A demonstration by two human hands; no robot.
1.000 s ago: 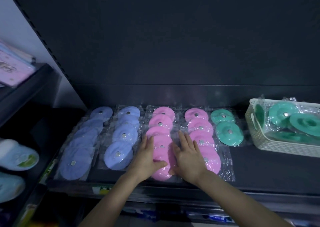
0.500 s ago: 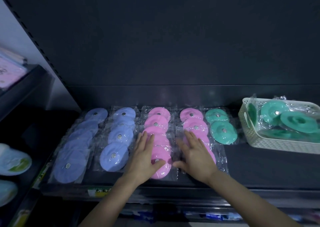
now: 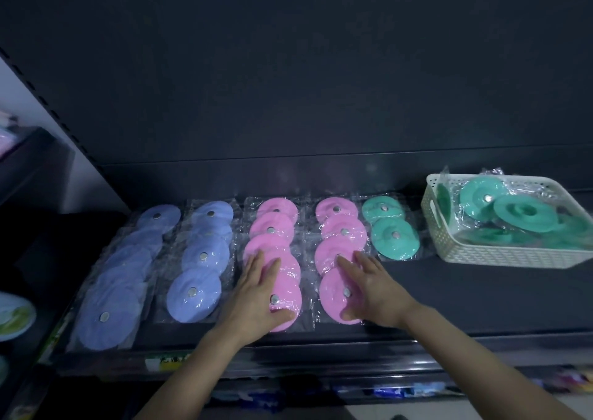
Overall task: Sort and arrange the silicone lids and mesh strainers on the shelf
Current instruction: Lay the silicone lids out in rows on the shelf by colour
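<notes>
At the front of the shelf point(image 3: 465, 301), the left hand point(image 3: 256, 294) lies flat on the nearest lid of the left pink row point(image 3: 276, 223), its grip wide, fingers straight, holding nothing. The right hand point(image 3: 375, 291) rests likewise on the right pink row point(image 3: 343, 231) (grip wide too). Two blue rows point(image 3: 205, 256) lie to the left. Farther back, two green lids point(image 3: 394, 241) sit near a white basket point(image 3: 500, 252) of bagged green ones.
</notes>
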